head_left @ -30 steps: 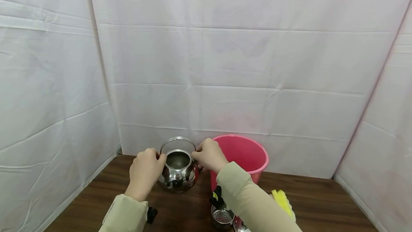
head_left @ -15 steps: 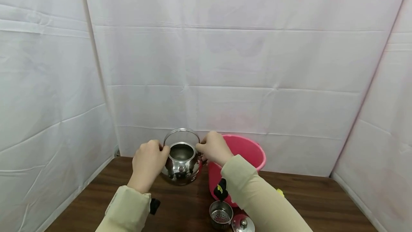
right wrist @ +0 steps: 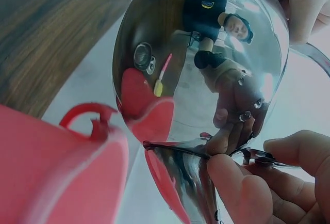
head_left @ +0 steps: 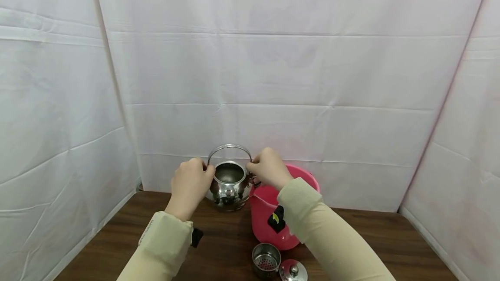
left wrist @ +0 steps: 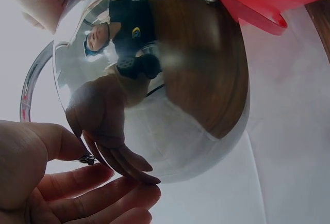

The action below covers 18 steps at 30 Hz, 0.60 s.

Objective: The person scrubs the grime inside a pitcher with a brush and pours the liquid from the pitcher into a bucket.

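A shiny steel kettle (head_left: 228, 192) hangs in the air, lidless, its round mouth up and its hoop handle standing above. My left hand (head_left: 190, 185) pinches the handle's left base; in the left wrist view, that hand's fingers (left wrist: 103, 198) lie along the kettle's side. My right hand (head_left: 271, 170) pinches the opposite handle base. Its thumb and fingers show around the metal joint in the right wrist view, beside the spout (right wrist: 188, 177). Water drops cling to the kettle there. Close by the spout is the pink bucket (head_left: 269, 224), partly covered by my right forearm.
On the brown wooden table (head_left: 226, 250), a perforated steel strainer (head_left: 266, 260) stands in front of the bucket. A steel lid with a knob (head_left: 294, 269) lies beside it. White curtains (head_left: 234, 77) hang behind and at both sides.
Both hands have lifted the kettle and carried it to the right, closer to the bucket. The bucket now looks more tipped. The yellow thing at right has gone out of sight behind my right arm.
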{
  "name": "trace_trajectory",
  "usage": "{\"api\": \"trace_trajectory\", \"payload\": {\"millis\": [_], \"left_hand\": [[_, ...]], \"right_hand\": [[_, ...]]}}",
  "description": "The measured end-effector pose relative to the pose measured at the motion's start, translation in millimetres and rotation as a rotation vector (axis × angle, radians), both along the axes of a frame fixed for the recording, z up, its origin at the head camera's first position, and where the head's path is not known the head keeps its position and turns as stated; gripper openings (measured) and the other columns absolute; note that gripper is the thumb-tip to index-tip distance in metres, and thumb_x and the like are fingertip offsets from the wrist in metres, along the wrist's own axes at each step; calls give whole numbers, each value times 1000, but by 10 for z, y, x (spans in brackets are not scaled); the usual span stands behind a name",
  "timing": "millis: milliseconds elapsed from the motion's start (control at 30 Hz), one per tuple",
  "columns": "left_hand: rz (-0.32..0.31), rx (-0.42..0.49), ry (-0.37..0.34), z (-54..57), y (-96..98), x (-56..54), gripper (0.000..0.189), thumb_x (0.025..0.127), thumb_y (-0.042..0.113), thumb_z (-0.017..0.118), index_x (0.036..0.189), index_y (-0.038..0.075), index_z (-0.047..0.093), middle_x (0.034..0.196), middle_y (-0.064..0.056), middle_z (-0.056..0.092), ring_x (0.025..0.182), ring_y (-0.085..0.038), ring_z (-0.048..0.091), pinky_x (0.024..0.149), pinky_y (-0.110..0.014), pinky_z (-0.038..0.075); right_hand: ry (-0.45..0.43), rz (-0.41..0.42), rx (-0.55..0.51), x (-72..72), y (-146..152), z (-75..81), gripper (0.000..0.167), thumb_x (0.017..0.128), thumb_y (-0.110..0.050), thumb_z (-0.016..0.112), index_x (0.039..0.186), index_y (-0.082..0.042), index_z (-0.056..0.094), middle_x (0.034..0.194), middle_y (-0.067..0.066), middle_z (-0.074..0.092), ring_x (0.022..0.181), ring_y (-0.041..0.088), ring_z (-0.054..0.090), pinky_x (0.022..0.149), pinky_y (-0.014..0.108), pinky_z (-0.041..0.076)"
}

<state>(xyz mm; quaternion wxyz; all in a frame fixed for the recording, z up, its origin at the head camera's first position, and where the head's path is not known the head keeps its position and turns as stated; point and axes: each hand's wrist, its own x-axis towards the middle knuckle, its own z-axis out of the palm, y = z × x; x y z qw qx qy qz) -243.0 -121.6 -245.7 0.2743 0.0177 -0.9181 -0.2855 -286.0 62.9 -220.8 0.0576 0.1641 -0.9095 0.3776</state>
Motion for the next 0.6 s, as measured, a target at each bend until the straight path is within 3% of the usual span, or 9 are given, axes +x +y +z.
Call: {"api": "trace_trajectory", "payload": {"millis": [600], "left_hand": [[-43, -48, 84, 198, 225, -150, 38, 84, 17, 53, 50, 15, 35, 51, 0, 36, 50, -18, 36, 43, -28, 27]], "right_hand": [[23, -80, -8, -38, 237, 184, 22, 84, -11, 56, 81, 2, 74, 66, 11, 70, 52, 15, 64, 48, 27, 53]]}}
